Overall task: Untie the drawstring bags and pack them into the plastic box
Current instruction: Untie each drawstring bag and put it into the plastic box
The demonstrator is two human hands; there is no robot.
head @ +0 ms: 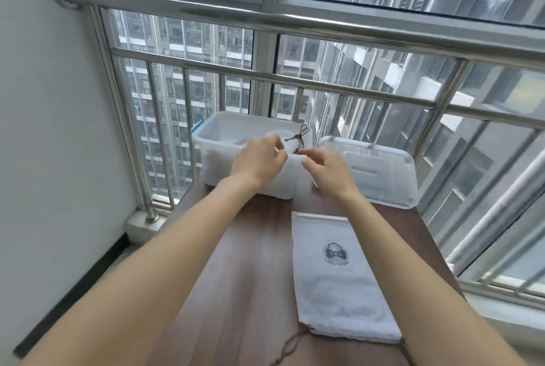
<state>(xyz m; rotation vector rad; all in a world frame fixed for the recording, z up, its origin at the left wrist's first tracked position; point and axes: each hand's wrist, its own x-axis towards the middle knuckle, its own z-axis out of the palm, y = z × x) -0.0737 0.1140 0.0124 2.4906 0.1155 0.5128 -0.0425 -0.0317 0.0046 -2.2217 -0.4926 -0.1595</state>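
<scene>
A translucent white plastic box (219, 156) stands at the far end of the brown table (236, 277). Above its near right corner both hands hold up a white drawstring bag (290, 172). My left hand (259, 159) pinches the bag's top edge from the left, and my right hand (324, 169) pinches it from the right. The bag's dark brown cord (299, 138) sticks up between the two hands. A second white drawstring bag (336, 274) with a dark printed logo lies flat on the table near me, its brown cord (290, 345) trailing off its near end.
The box's lid (380, 171) lies to the right of the box. A steel railing (295, 82) and windows close off the far and right sides of the table. A white wall (44, 129) runs along the left.
</scene>
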